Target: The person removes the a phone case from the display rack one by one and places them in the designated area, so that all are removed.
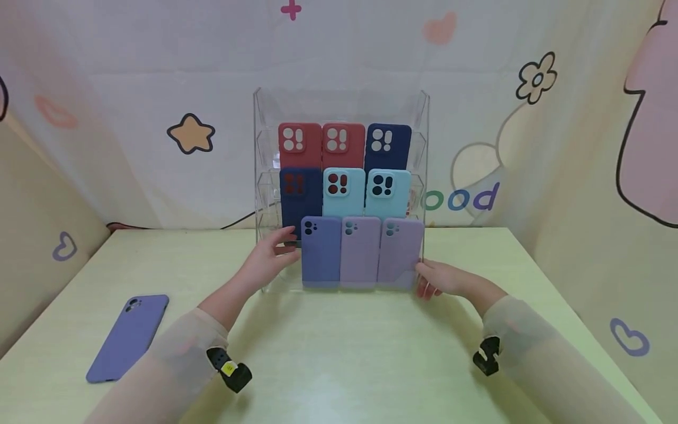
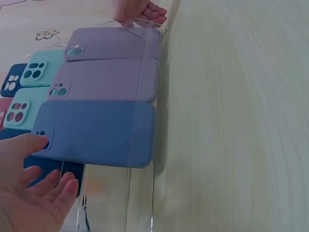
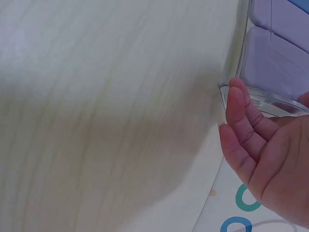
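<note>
A clear acrylic display rack [image 1: 339, 105] stands on the table, holding phone cases in three rows. Its front row has a periwinkle phone case [image 1: 321, 253] at left and two lilac phone cases [image 1: 360, 253]. My left hand [image 1: 270, 256] is at the rack's left side, fingers loosely spread. In the left wrist view the thumb [image 2: 36, 143] lies at the periwinkle case's camera cutout; whether it presses there I cannot tell. At the lower right, my right hand [image 1: 442, 278] grips the rack's end wall, thumb and fingers on either side [image 3: 260, 140].
Behind the front row are a navy case [image 1: 301, 203] and two light-blue cases [image 1: 343, 203]; above them, two red cases [image 1: 299, 156] and another navy one [image 1: 388, 156]. Another periwinkle case [image 1: 129, 338] lies flat on the table at left. A patterned curtain [image 1: 339, 53] hangs behind the rack.
</note>
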{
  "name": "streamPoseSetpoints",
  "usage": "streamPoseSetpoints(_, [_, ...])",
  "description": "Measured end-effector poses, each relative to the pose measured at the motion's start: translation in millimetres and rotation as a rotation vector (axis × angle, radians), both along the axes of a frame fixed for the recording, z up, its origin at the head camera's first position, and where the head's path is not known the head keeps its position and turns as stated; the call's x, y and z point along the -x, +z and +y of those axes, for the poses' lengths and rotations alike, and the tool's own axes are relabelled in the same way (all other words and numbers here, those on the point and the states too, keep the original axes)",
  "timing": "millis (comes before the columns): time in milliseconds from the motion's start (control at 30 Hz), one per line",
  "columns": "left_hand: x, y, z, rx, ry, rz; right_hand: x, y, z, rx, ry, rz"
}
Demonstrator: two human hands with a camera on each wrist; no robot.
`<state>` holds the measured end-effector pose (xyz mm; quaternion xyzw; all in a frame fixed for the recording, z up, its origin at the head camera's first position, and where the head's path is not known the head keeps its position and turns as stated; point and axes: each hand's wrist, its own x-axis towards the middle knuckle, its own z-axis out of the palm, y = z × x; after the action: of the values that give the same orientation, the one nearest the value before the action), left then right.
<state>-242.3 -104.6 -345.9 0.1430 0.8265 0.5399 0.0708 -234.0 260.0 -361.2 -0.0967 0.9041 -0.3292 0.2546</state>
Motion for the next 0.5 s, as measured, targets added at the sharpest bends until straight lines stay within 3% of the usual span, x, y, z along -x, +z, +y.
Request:
streamPoseSetpoints(133, [-0.4,-0.1,5.4,-0.038,0.004,-0.019,-0.9,0.8,-2,-0.016,0.001,-0.017])
streamPoseSetpoints(300, [0.8,0.7,12.1,-0.039,0.062,-0.009,1.4,4.6,-4,-0.029,0.017,-0.009])
streamPoseSetpoints(500, [1.7,-5.2,21.9,0.062,0.055,-0.005,2.3,0.3,-4,-0.015,-0.003,-0.018])
